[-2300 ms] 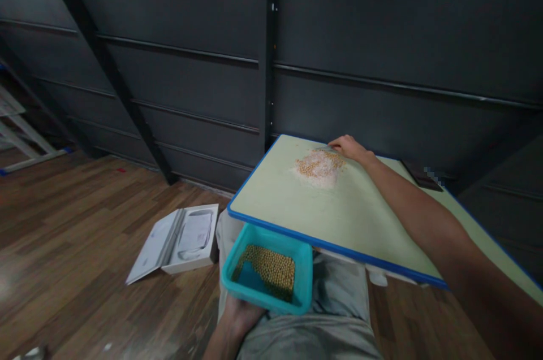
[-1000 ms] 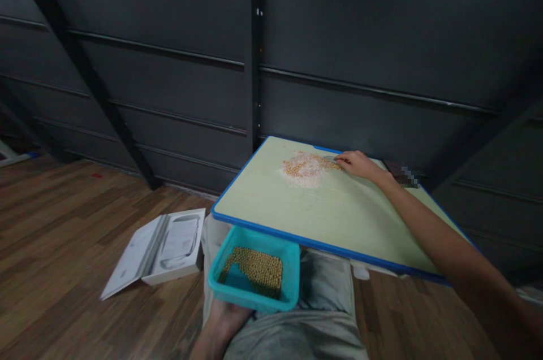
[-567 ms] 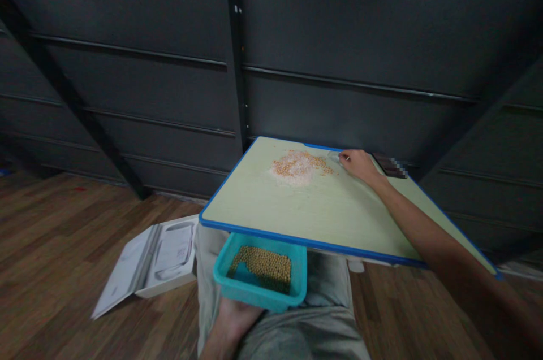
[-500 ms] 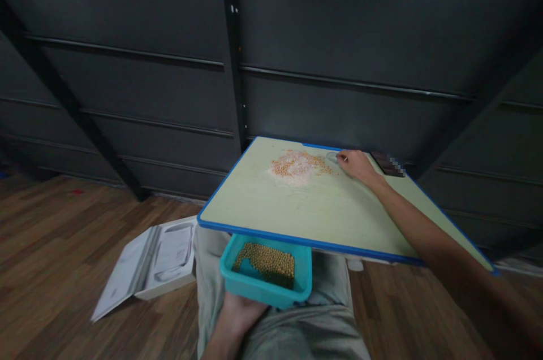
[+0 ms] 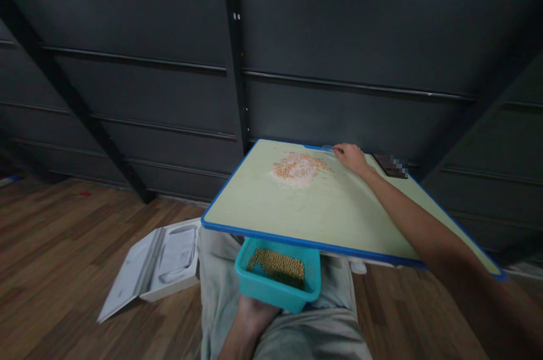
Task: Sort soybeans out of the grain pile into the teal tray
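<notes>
A turquoise plastic container with round, tan, pea-like grains in it rests over my lap. My left hand supports it from beneath, with the fingers hidden under its base. At the far edge of the pale green board, my right hand has its fingers pinched together. A small see-through, rounded piece shows at the fingertips; its kind is unclear. Left of this hand, a loose pile of white grains mixed with orange-yellow ones lies on the board.
A dark flat device lies at the board's far right. On the wooden floor to the left stands an open white box with papers inside. Dark metal panels rise close behind the board.
My right hand has shifted toward the board's far edge with the see-through piece. The container and my left hand appear slightly further right, as the view has also shifted a little.
</notes>
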The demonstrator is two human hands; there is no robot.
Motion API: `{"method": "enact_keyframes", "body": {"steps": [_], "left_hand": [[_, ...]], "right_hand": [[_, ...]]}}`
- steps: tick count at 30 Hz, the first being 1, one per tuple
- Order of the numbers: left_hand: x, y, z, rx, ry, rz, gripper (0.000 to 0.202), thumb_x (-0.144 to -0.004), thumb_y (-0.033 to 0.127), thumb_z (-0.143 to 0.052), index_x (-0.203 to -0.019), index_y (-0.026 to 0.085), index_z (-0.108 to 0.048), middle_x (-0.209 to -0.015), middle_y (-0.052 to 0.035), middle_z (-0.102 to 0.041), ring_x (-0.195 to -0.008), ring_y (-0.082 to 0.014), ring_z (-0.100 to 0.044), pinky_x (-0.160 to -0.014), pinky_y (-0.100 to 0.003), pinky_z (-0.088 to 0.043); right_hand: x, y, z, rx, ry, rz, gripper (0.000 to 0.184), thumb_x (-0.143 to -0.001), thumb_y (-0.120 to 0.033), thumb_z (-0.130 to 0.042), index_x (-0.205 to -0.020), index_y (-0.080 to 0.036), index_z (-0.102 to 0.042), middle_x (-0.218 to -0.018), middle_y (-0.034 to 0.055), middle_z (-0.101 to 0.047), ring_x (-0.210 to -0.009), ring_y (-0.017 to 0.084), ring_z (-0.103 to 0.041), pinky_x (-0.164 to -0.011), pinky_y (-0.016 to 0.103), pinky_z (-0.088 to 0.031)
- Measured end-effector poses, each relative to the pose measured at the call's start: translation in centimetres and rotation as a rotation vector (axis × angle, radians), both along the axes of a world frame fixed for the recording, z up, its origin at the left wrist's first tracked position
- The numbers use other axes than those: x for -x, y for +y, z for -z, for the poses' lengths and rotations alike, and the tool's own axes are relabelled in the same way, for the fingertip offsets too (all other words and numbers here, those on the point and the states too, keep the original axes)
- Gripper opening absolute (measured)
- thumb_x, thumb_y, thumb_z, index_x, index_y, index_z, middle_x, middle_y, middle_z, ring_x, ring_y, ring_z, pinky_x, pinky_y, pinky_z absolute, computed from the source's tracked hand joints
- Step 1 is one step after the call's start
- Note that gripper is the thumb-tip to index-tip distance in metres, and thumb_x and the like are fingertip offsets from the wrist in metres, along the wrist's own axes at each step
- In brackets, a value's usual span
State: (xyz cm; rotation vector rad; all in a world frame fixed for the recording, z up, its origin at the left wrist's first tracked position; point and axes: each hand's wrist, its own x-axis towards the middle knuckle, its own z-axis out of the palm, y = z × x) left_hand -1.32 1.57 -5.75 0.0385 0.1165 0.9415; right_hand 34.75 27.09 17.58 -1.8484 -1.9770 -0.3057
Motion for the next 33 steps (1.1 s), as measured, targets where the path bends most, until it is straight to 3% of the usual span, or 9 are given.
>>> {"method": "enact_keyframes", "body": {"steps": [4, 8, 12, 15, 20, 25, 33], "left_hand": [[0.2, 0.2, 0.3, -0.028, 0.004, -0.043, 0.045, -0.104, 0.036, -0.043, -0.141, 0.027, -0.067, -0.125, -0.0128, -0.081, -0.137, -0.0345, -0.063, -0.124, -0.066, -0.033], [0.1, 0.2, 0.5, -0.036, -0.007, -0.04, 0.043, -0.102, 0.036, -0.046, -0.134, 0.024, -0.072, -0.127, -0.0132, -0.08, -0.14, -0.0349, -0.06, -0.124, -0.066, -0.032], [0.2, 0.4, -0.3, -0.038, 0.058, -0.036, 0.039, -0.101, 0.038, -0.05, -0.117, 0.02, -0.08, -0.123, -0.0121, -0.081, -0.138, -0.0339, -0.062, -0.125, -0.059, -0.036], [0.3, 0.6, -0.8, -0.033, 0.084, 0.012, 0.037, -0.101, 0.041, -0.053, -0.115, 0.022, -0.081, -0.126, -0.01, -0.08, -0.138, -0.0315, -0.062, -0.126, -0.054, -0.036], [0.3, 0.8, 0.3, -0.19, 0.029, -0.015, 0.041, -0.104, 0.045, -0.049, -0.125, 0.024, -0.077, -0.133, -0.0098, -0.077, -0.139, -0.0313, -0.061, -0.129, -0.057, -0.03], [0.4, 0.8, 1.4, -0.243, 0.032, -0.029, 0.048, -0.106, 0.049, -0.04, -0.131, 0.025, -0.075, -0.135, -0.0093, -0.075, -0.138, -0.031, -0.062, -0.13, -0.057, -0.026], [1.0, 1.4, 1.3, -0.26, 0.05, 0.061, 0.048, -0.103, 0.053, -0.048, -0.132, 0.025, -0.073, -0.14, -0.006, -0.073, -0.148, -0.0278, -0.052, -0.132, -0.049, -0.024]], "right_hand": [[0.2, 1.2, 0.5, 0.065, 0.001, -0.184, 0.034, -0.104, -0.028, -0.052, -0.123, -0.02, -0.079, -0.126, 0.0101, -0.078, -0.115, 0.027, -0.072, -0.1, 0.035, -0.053], [-0.3, 0.3, 0.8, 0.094, -0.01, -0.3, 0.035, -0.106, -0.03, -0.051, -0.124, -0.017, -0.078, -0.126, 0.0128, -0.078, -0.112, 0.027, -0.073, -0.101, 0.036, -0.052], [-1.1, -1.5, 1.0, 0.084, -0.02, -0.292, 0.036, -0.106, -0.03, -0.051, -0.122, -0.017, -0.079, -0.126, 0.0136, -0.077, -0.112, 0.029, -0.073, -0.101, 0.038, -0.053], [-1.5, -2.8, 0.9, 0.094, -0.04, -0.273, 0.036, -0.105, -0.03, -0.051, -0.121, -0.016, -0.08, -0.124, 0.014, -0.078, -0.11, 0.029, -0.073, -0.099, 0.038, -0.053], [-1.2, -4.8, 0.3, 0.109, -0.048, -0.263, 0.036, -0.104, -0.031, -0.051, -0.12, -0.017, -0.08, -0.123, 0.0135, -0.079, -0.109, 0.03, -0.073, -0.096, 0.037, -0.053], [-0.1, -6.5, -0.1, 0.071, -0.011, -0.247, 0.034, -0.102, -0.029, -0.052, -0.113, -0.016, -0.082, -0.118, 0.0141, -0.08, -0.104, 0.03, -0.075, -0.09, 0.036, -0.052], [2.1, -8.0, -0.7, 0.066, 0.001, -0.285, 0.029, -0.097, -0.024, -0.055, -0.092, -0.015, -0.082, -0.095, 0.0123, -0.081, -0.082, 0.025, -0.071, -0.074, 0.031, -0.044]]}}
